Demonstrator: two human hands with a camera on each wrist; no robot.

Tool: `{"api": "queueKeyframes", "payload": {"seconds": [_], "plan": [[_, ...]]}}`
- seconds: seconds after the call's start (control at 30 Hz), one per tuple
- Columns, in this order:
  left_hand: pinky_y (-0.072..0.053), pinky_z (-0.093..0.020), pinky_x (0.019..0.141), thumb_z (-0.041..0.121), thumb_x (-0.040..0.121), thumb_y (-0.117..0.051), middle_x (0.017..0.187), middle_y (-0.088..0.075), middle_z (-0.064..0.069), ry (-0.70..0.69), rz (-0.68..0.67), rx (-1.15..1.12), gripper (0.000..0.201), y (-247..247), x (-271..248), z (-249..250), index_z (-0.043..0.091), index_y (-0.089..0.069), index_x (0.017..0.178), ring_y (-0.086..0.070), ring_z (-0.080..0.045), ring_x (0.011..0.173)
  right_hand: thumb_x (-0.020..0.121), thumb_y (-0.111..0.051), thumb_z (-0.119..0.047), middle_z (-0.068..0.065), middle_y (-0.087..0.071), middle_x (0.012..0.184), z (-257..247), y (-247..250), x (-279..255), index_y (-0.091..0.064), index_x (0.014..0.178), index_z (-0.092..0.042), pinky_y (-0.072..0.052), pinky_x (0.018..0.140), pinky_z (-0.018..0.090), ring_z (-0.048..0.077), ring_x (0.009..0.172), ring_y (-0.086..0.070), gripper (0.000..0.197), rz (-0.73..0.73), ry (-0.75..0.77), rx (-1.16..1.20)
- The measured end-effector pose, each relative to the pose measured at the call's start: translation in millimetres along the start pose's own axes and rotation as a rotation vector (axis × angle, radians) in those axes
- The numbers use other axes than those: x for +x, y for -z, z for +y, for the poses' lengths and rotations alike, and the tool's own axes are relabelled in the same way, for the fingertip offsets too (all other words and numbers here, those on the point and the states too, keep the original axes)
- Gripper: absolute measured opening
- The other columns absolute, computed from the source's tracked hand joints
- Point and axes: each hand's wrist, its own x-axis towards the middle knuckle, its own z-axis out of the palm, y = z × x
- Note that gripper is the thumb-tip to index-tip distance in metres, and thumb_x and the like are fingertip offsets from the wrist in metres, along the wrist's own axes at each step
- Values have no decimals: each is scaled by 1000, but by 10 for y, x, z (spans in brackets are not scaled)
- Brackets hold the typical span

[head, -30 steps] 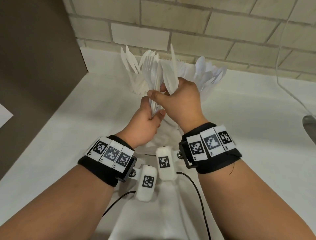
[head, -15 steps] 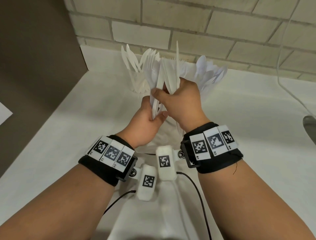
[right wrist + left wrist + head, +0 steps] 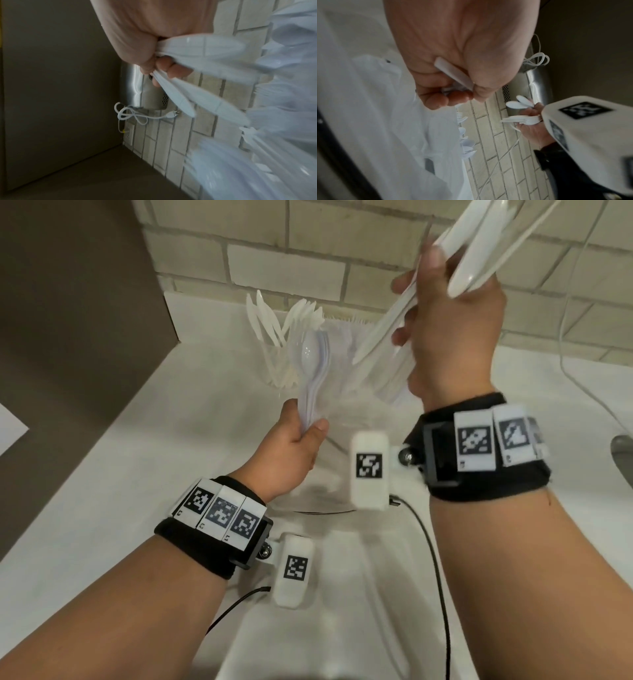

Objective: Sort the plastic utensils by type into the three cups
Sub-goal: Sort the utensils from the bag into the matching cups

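Note:
My left hand [image 3: 301, 436] grips a stack of white plastic spoons [image 3: 310, 364] by the handles, bowls up, low over the white counter [image 3: 144, 440]. In the left wrist view the handle ends [image 3: 453, 73] stick out of that fist. My right hand [image 3: 442, 313] is raised up to the right and grips a bundle of white knives [image 3: 479, 254], which also shows in the right wrist view [image 3: 197, 51]. Behind the spoons stand clear cups, one with knives [image 3: 265, 320] and one with forks [image 3: 305, 313]. The right hand hides the area where a third cup could stand.
A brick wall [image 3: 308, 244] closes the back and a dark panel [image 3: 68, 320] the left side. A white cord [image 3: 582, 378] hangs at the right above a metal appliance [image 3: 621, 460]. Bare counter lies left of the cups and to the right of my right arm.
The hands, which held one mixed bundle together, have come apart. My right hand rose up and to the right with the knives. The left hand stayed low with the spoons.

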Motion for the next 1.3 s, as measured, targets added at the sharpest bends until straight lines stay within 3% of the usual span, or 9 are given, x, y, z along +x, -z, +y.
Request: {"api": "queueKeyframes", "payload": {"seconds": [0.13,0.37,0.57,0.77,0.9,1.03,1.13,1.2,1.3], "plan": [[-52,-42,72,25,100,-42,73,-46,-1,32,126,-129,13,59,-6,2,12,-44,104,-49,-14,65,99,-47,-18,-7,-62,62,90,-209,367,-55,101,-7,-49,64,31,15,61,-56,14,-59,1,112],[-50,-27,67,29,101,-41,76,-51,5,-37,351,-162,12,354,110,32,23,-46,92,-56,-10,68,100,-44,-21,7,-57,68,577,-901,661,-48,118,-4,-46,52,30,20,49,-50,25,-215,-85,162],[-45,-18,54,34,99,-40,70,-52,9,-80,482,-89,20,504,232,-3,16,-47,95,-55,-3,60,98,-48,-12,8,-56,69,910,-1425,798,-51,108,-3,-53,61,28,15,59,-56,13,-215,-50,197],[-43,-19,53,33,99,-40,67,-52,8,-66,500,-89,31,560,286,-51,2,-46,102,-53,-2,56,91,-61,-16,4,-65,74,1326,-1601,763,-53,102,-12,-55,78,33,15,70,-65,14,-269,-127,161],[-44,-26,57,38,98,-41,71,-54,4,-72,476,-57,29,560,311,-89,9,-48,97,-56,-7,60,74,-79,-15,3,-69,83,1435,-1553,725,-49,111,-23,-52,83,29,16,85,-68,48,-295,-184,103],[-42,-27,60,45,92,-41,71,-54,5,-60,452,-57,36,534,314,-101,11,-47,97,-56,-9,61,71,-82,-18,5,-60,111,1343,-1557,755,-39,125,-23,-53,89,29,18,103,-60,69,-307,2,-12],[-43,-30,61,40,98,-40,74,-54,2,-54,433,-49,32,524,302,-94,9,-47,98,-56,-8,61,85,-68,-17,8,-51,129,1377,-1605,757,-46,129,-9,-44,96,20,19,114,-53,49,-354,180,-189],[-43,-31,61,36,100,-40,73,-54,2,-47,432,-46,23,523,296,-85,15,-46,94,-56,-8,61,92,-60,-22,11,-53,130,1427,-1626,757,-54,122,-7,-42,97,24,21,116,-53,34,-417,110,-366],[-45,-34,62,37,99,-40,70,-55,3,-38,434,-44,21,512,297,-83,19,-45,89,-56,-13,63,82,-72,-26,11,-48,133,1495,-1587,767,-49,129,-9,-39,100,22,20,120,-51,55,-431,100,-405]]}}
